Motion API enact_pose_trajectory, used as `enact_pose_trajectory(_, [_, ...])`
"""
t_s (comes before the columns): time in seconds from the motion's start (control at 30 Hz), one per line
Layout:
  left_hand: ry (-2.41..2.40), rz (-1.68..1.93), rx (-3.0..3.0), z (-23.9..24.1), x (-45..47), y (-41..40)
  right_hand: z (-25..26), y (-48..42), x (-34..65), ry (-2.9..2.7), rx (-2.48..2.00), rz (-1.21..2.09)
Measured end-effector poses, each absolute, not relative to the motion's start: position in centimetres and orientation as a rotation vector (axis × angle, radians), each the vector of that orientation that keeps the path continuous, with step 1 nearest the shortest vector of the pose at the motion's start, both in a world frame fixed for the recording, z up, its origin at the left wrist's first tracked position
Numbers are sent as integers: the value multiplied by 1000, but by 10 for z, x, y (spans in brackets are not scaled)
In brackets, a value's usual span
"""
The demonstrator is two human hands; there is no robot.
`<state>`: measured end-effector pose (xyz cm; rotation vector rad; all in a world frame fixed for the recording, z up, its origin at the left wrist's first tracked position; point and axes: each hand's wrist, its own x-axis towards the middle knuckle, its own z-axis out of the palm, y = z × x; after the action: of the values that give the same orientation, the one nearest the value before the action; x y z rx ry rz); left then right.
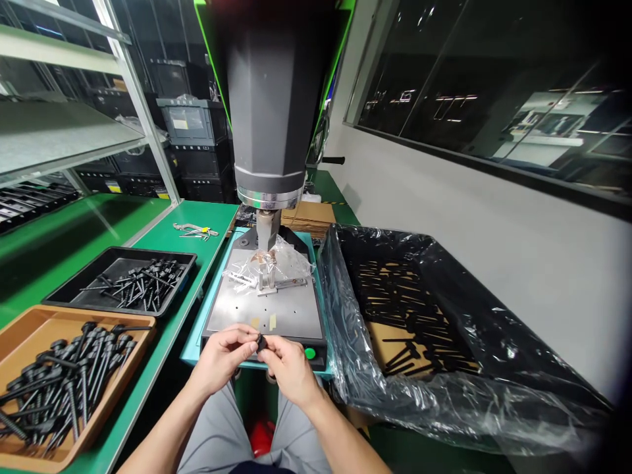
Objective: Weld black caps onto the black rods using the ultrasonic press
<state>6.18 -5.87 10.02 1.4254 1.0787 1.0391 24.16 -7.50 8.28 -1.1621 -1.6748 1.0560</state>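
Note:
My left hand point(228, 355) and my right hand point(287, 366) meet at the front edge of the machine's metal base plate point(247, 309). Between their fingertips they pinch a small black part point(260, 342), mostly covered by the fingers, so its full shape is hidden. Beyond the hands, a metal fixture point(267, 280) partly wrapped in clear plastic film point(293, 258) stands on the plate. Over it hangs the press machine's steel tool head point(267, 230). A green button point(310, 353) lies just right of my right hand.
On the left, an orange tray point(143, 336) and a black tray point(54, 296) hold black rod-like parts with thick heads. Pliers point(195, 230) lie behind them. At right stands a bin lined with black plastic point(353, 329), holding rows of black parts on cardboard.

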Motion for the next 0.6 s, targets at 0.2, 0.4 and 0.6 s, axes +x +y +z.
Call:
enact_pose_trajectory(0.2, [1104,1037,1363,99,67,-57,74,-75,240,-1818,-1199,684])
enact_pose_trajectory(0.4, [1110,1163,1236,88,75,-59,54,-74,236,-1755,-1174,629])
enact_pose_trajectory(0.6, [1124,1247,1136,85,76,-63,51,-65,235,-1466,-1145,1319])
